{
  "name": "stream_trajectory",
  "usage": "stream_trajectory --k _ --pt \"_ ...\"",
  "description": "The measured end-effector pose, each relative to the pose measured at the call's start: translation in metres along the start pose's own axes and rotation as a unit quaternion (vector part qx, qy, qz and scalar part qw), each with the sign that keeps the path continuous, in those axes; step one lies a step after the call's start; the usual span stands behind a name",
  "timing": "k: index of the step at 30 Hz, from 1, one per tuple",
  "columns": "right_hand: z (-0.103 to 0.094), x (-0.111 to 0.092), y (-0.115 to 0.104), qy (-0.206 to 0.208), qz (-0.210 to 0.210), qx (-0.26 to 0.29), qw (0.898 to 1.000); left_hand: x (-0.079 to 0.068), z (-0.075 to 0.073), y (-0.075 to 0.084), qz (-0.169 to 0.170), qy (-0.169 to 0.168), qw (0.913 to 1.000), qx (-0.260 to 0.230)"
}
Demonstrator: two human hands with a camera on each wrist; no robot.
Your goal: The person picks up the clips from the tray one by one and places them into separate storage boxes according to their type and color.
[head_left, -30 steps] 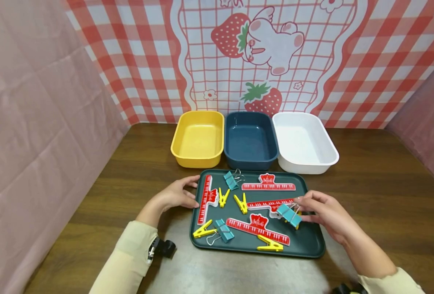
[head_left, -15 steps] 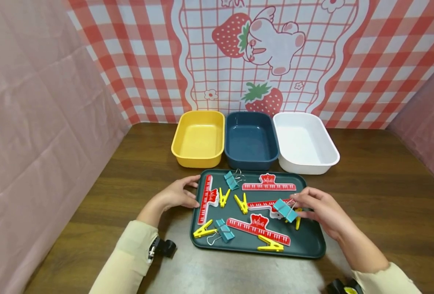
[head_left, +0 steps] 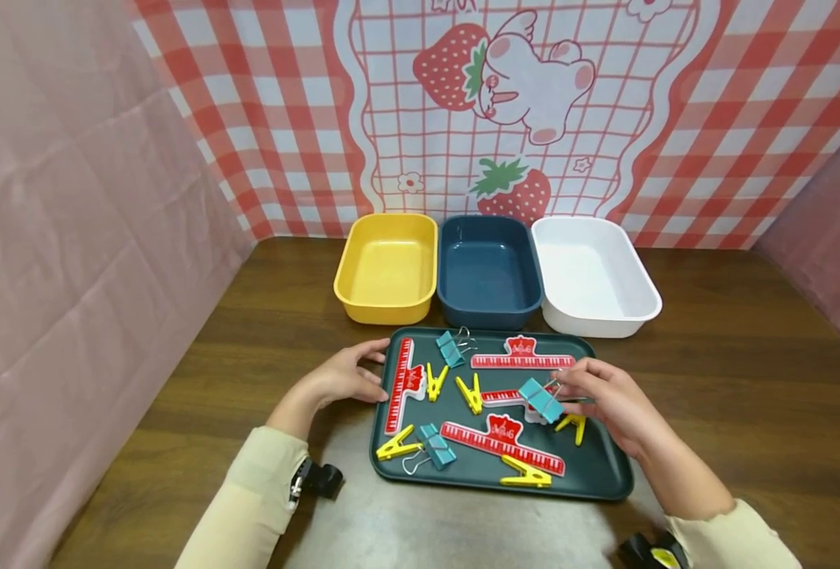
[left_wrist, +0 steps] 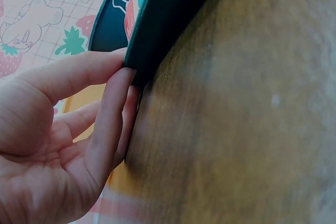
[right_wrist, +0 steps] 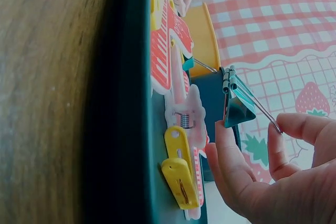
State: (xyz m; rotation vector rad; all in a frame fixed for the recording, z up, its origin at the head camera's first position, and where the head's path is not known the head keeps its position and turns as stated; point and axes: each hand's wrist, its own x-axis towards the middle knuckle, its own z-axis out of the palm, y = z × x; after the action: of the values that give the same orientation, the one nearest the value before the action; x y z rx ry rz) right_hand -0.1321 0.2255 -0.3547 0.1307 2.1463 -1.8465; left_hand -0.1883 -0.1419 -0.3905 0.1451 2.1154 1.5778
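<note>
In the head view, my right hand (head_left: 608, 399) pinches a teal binder clip (head_left: 540, 401) by its wire handles above the right part of the dark green tray (head_left: 597, 474). The right wrist view shows fingertips at the wire end and one finger against the clip's body (right_wrist: 241, 109). Below it, a red piano-print clip (head_left: 502, 397) is partly covered, and a yellow clothespin (head_left: 574, 427) lies beside it. My left hand (head_left: 344, 375) touches the tray's left rim with extended fingers, and the left wrist view has its fingertips right at the tray edge (left_wrist: 142, 40).
More red piano-print clips (head_left: 522, 361), yellow clothespins (head_left: 526, 474) and teal binder clips (head_left: 436, 446) lie spread over the tray. Behind it stand a yellow bin (head_left: 391, 300), a dark blue bin (head_left: 491, 316) and a white bin (head_left: 600, 322) side by side, before a checked cloth (head_left: 277, 118).
My right hand has moved left and slightly away from me with the binder clip, uncovering more of the yellow clothespin under it. The left hand has stayed at the tray rim.
</note>
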Motion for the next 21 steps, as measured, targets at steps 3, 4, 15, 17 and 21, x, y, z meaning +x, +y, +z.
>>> stream_trajectory --k 3,4,15,17,21 --pt "0.001 0.001 -0.001 0.002 0.005 0.001 1.0 0.0 0.001 0.0 -0.001 0.001 1.0 0.0" --pt "0.002 0.001 -0.002 0.003 0.006 0.001 1.0 0.0 0.001 0.0 -0.002 0.002 1.0 0.0" --pt "0.014 0.007 -0.007 0.011 0.008 0.014 1.0 -0.001 0.001 0.0 -0.009 0.006 0.9999 -0.002" --pt "0.015 0.008 -0.008 0.012 0.008 0.019 1.0 -0.001 0.001 0.0 -0.01 0.006 0.9999 -0.002" --pt "0.018 0.01 -0.013 0.02 0.005 0.027 0.999 0.0 0.001 0.0 -0.008 0.004 1.0 -0.001"
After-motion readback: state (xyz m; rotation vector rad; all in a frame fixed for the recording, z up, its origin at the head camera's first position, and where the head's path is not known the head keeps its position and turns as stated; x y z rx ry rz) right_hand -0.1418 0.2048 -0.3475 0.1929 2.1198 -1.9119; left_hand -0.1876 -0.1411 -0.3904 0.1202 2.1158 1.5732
